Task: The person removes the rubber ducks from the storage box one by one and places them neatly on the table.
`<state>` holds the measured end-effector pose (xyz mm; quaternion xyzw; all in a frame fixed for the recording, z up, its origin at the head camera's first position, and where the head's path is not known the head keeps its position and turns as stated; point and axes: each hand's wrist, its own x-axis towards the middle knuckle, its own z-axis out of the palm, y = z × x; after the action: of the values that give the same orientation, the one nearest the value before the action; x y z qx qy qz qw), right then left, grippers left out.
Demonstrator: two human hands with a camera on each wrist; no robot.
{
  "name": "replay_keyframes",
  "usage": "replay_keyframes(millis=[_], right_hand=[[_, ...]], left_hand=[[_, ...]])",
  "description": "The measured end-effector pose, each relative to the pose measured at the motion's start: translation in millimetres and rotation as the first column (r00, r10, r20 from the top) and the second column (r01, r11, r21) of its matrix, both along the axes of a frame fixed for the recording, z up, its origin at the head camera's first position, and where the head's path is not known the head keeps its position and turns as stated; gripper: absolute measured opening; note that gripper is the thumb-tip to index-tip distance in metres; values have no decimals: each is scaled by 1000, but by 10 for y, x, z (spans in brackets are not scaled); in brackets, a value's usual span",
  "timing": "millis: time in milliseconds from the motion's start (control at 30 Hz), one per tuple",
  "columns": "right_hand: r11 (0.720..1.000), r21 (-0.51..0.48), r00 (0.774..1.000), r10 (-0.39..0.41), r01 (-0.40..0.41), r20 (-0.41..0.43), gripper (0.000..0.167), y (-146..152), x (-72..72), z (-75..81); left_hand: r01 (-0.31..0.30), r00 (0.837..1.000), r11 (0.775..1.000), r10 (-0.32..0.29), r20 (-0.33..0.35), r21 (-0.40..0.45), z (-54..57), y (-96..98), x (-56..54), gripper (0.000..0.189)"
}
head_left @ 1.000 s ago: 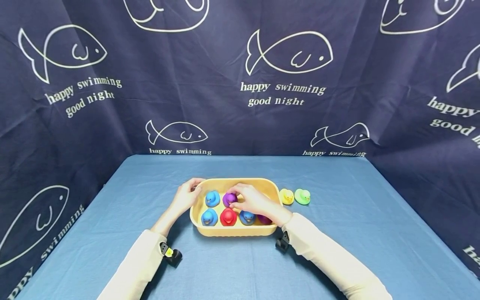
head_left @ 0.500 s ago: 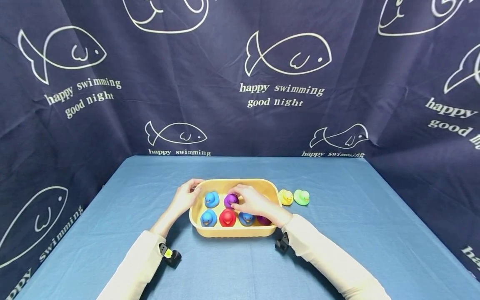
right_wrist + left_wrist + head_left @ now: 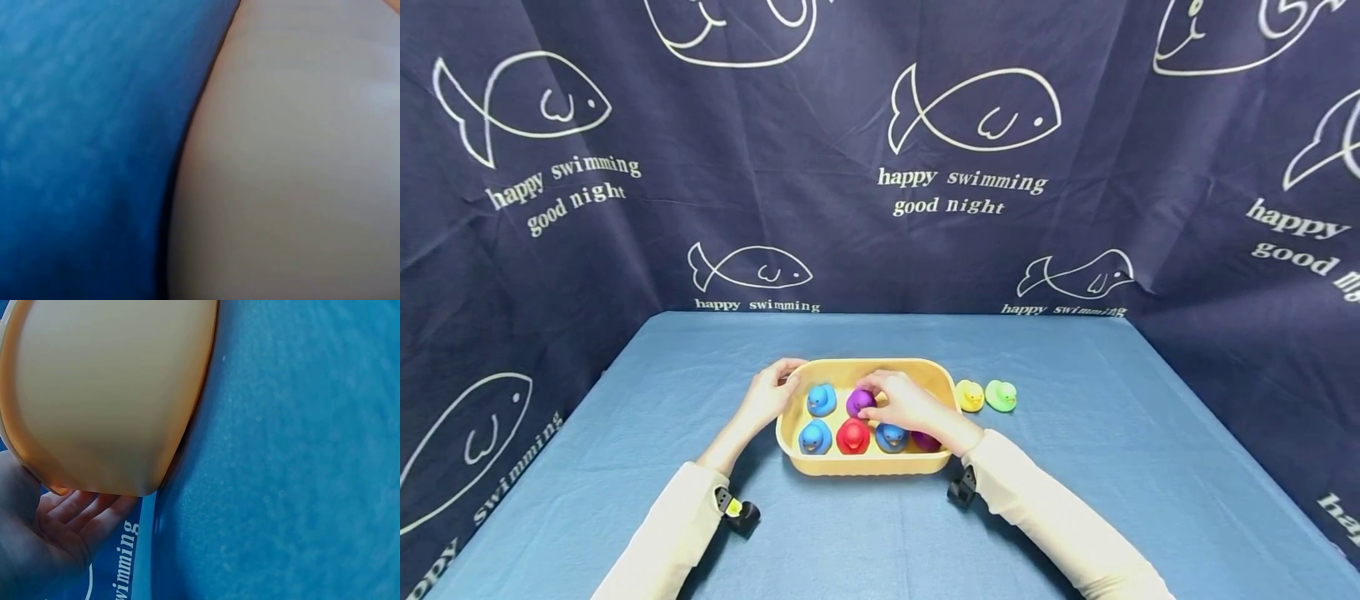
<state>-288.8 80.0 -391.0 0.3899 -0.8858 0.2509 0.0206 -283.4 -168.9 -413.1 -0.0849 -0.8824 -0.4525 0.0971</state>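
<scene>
"Pinching the purple duck (image 3: 861, 403) at the back of the tub (image 3: 867, 467), the right hand's (image 3: 904, 403) fingers are clamped on it. Any risk?"

"A careless twist could bump the red duck (image 3: 853, 436), close in front."

"And the left hand (image 3: 771, 394)?"

"Thumb and fingers hold the tub's left end; a slack grip might let it slide on the counter (image 3: 850, 537)."
</scene>
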Motion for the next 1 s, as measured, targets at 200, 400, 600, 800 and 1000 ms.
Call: replay_keyframes(millis=[200,400,600,800,1000], right_hand=[[1000,-16,999,-21,22,28,31,29,23,68],[998,-15,998,-58,58,32,32,92,28,123],[997,-32,998,-66,66,6,35,166,49,181],[999,-34,999,-31,30,-45,34,240,64,186],[998,-53,995,-33,28,-91,35,326,92,181]], left_hand=[[4,1000,1000,-4,-4,8,3,2,11,28],[-3,1000,1000,3,-12,-4,-8,4,17,28],[0,1000,1000,0,-1,-7,6,6,18,29],[3,1000,1000,-3,-8,-6,3,-4,-1,28],[7,1000,1000,-7,1,3,-2,-11,8,29]])
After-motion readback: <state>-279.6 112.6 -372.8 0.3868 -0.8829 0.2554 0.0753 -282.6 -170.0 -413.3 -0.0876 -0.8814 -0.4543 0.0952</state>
